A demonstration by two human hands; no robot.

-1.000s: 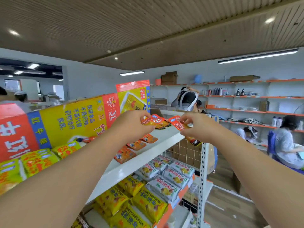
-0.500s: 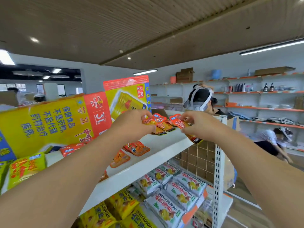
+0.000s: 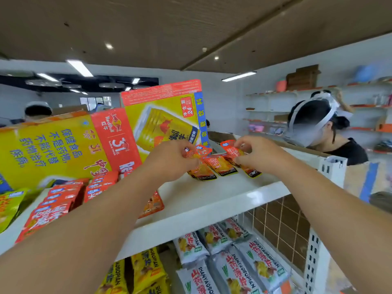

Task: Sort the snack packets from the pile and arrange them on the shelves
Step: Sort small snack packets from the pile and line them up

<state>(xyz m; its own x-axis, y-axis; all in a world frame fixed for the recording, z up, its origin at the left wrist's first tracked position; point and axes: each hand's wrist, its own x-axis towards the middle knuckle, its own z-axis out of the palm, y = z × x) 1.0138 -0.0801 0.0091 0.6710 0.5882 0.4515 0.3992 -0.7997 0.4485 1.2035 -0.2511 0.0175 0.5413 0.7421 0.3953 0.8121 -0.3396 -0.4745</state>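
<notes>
Your left hand [image 3: 169, 160] and right hand [image 3: 261, 155] still pinch the orange snack packets [image 3: 220, 165], now lowered to fan across the white top shelf [image 3: 212, 194] beside the Red Bull carton [image 3: 53, 149].

Covering the upper ends of the small orange packets [image 3: 220, 166] with the left hand [image 3: 169, 160] and right hand [image 3: 256, 154], preventing any count per grip. Masking most of the lone orange packet [image 3: 153, 205] on the top shelf [image 3: 212, 200] behind the left forearm [image 3: 118, 209]. Cropping the yellow carton [image 3: 53, 149] and green-yellow packet [image 3: 8, 206] at the left edge. Cropping the lower-shelf yellow packets [image 3: 146, 270] and white packets [image 3: 250, 270] at the bottom edge. Blurring the print on the red packets [image 3: 57, 204].
</notes>
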